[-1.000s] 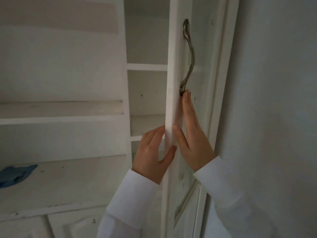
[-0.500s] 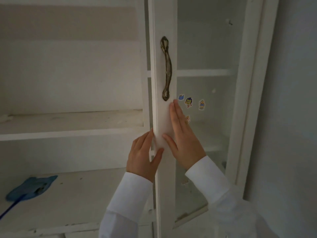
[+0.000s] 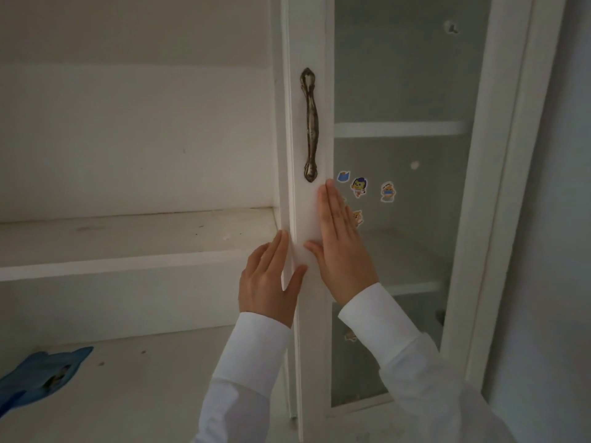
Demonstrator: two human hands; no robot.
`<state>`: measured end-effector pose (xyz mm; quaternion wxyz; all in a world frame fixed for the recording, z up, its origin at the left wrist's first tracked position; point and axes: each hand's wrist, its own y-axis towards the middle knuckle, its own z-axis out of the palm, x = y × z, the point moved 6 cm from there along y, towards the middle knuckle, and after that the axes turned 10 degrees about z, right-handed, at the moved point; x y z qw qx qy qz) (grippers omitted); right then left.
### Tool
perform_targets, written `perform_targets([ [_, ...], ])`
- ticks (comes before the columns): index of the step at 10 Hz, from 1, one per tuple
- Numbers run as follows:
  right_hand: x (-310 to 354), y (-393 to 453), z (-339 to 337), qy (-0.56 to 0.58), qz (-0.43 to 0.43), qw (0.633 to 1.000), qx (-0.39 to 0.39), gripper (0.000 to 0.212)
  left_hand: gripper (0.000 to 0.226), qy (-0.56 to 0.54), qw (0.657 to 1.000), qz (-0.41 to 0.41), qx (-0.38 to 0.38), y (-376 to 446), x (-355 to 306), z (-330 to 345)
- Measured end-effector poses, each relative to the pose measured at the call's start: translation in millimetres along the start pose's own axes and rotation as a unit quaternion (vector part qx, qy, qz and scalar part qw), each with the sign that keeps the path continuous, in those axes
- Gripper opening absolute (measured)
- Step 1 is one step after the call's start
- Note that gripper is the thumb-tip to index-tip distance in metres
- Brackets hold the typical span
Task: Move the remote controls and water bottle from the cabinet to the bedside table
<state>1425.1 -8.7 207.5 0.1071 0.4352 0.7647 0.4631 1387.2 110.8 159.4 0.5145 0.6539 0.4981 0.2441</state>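
A: Far left first. What is on the lower shelf (image 3: 153,378)?

B: A flat blue object (image 3: 41,374), partly cut off by the frame edge; I cannot tell what it is. Above it, a second open shelf (image 3: 128,233), scuffed white, with the pale back wall behind.

A: Left hand?

B: The left hand (image 3: 271,279) lies flat where the cabinet side meets the door edge. Fingers straight and pointing up, thumb spread right onto the door frame (image 3: 308,219). It grips nothing. White sleeve (image 3: 252,356) to the wrist.

A: The door itself?

B: White frame with a glass pane (image 3: 399,75). A dark metal handle (image 3: 311,124) is mounted upright on the left stile. Neither hand touches it.

A: Right hand?

B: The right hand (image 3: 342,244) is pressed flat on the stile just below the handle, fingers straight and together, fingertips just beside the handle's lower end, the thumb angled left toward the other thumb. It holds nothing either.

A: Right of the hands?

B: Small cartoon stickers (image 3: 358,187) on the glass beside the right hand's fingers, one partly hidden by them. Inner shelves show through the pane.

A: Remote controls, water bottle?

B: Not visible on the open shelves or through the glass. Their location cannot be told from this view.
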Motion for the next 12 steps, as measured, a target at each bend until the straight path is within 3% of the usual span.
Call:
perform_targets([
  [7,-7,18,23,-0.01,0.021,1.0,-0.017,0.078,0.048,0.05,0.995,0.049,-0.066,9,17,19],
  [12,-13,-32,-16,-0.026,0.032,0.999,0.019,0.066,0.054,-0.018,0.994,0.1,0.048,-2,17,-27],
])
